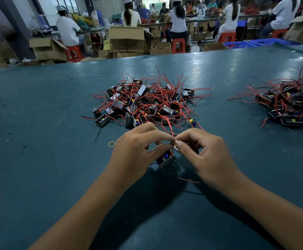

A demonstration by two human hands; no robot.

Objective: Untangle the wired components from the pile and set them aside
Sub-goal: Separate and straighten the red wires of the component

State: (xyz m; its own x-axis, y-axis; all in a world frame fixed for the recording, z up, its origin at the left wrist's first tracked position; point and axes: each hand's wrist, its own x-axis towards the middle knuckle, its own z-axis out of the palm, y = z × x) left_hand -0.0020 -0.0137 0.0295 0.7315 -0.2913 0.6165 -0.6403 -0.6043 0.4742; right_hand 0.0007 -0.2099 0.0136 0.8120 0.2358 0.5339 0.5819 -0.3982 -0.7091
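Note:
A tangled pile (147, 101) of small black box components with red wires lies in the middle of the teal table (38, 114). Just in front of it, my left hand (134, 152) and my right hand (203, 152) meet over one black component (166, 159). My left hand's fingers curl round the component, while my right thumb and forefinger pinch its red wire (172, 130), which runs up into the pile. A loose red wire end (188, 180) pokes out below my right hand.
A second heap of the same wired components (291, 107) sits at the right edge of the table. A yellow rubber band (111, 144) lies left of my left hand. Cardboard boxes, red stools and seated workers fill the room behind the table.

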